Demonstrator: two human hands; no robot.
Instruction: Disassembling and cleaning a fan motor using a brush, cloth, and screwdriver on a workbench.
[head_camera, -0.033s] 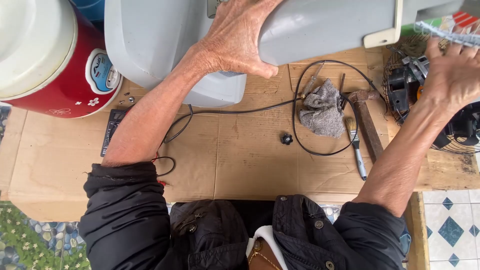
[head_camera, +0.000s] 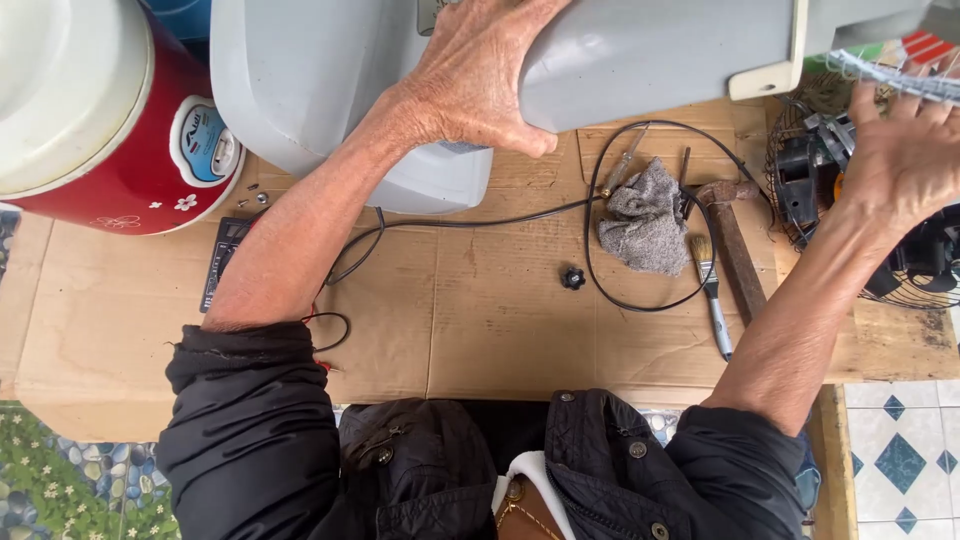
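Left hand (head_camera: 480, 75) spread flat and pressing on large grey plastic housing (head_camera: 640, 60), fingers wrapped over its lower edge, raised above cardboard-covered counter (head_camera: 480, 320). Right hand (head_camera: 900, 150) open, fingers stretched, touching right end of same housing beside black wire fan grille (head_camera: 900, 270). Below left hand, between both hands: crumpled grey cloth (head_camera: 645, 230), looped black cable (head_camera: 640, 300), small black knob (head_camera: 572, 277), paintbrush with pale handle (head_camera: 712, 295), rusty hammer (head_camera: 733, 245). Far left of left hand: red and white round cooker (head_camera: 110, 150).
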